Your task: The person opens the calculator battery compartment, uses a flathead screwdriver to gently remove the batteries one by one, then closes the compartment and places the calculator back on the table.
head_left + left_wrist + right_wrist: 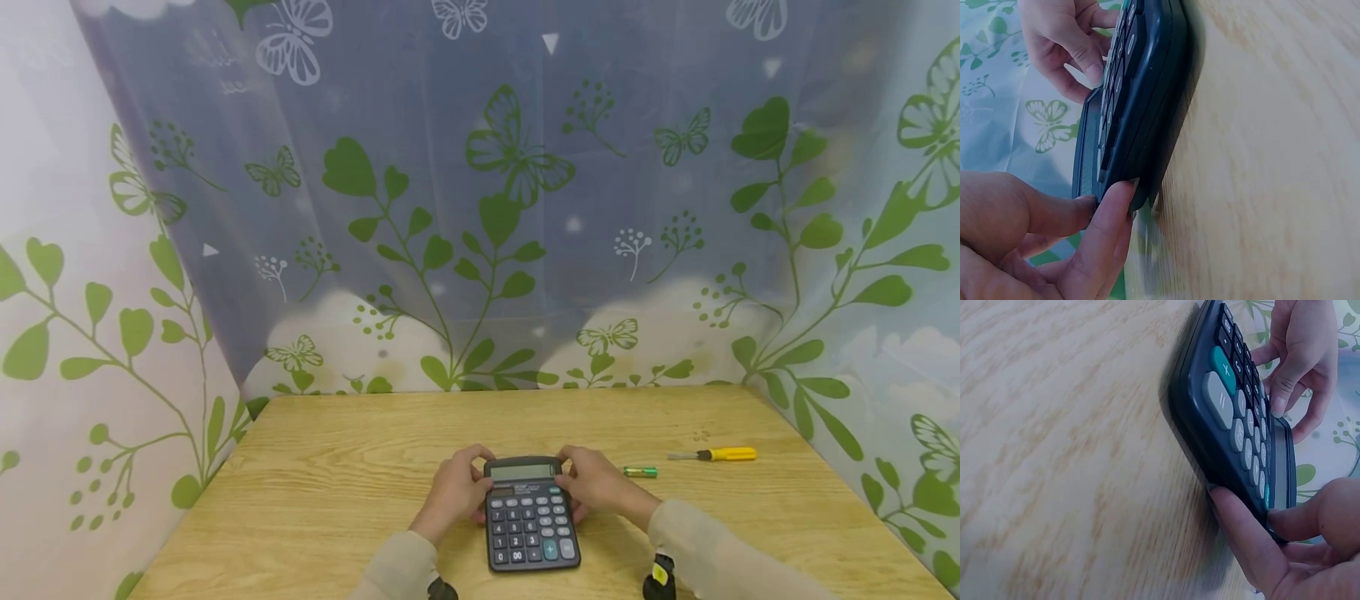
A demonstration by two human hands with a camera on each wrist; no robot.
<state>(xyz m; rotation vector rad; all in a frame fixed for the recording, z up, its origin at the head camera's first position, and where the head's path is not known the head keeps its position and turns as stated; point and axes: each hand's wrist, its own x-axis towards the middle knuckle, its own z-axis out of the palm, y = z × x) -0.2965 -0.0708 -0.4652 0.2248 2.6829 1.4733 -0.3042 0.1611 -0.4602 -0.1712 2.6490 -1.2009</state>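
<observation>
A dark desktop calculator (533,521) with grey and teal keys is held between both hands near the table's front, its display end away from me. My left hand (455,492) grips the left side by the display, thumb on the front face and fingers at the edge and behind. On the opposite side my right hand (596,482) grips it the same way. In the right wrist view the calculator (1235,412) tilts, its display end raised off the wood. The left wrist view shows its thick side edge (1147,94), with fingertips against it.
Right of the hands lies a green battery (640,472). Farther right is a screwdriver (731,454) with a yellow handle, its shaft pointing left. The wooden table (337,450) is bordered at the back and sides by a patterned curtain (420,250).
</observation>
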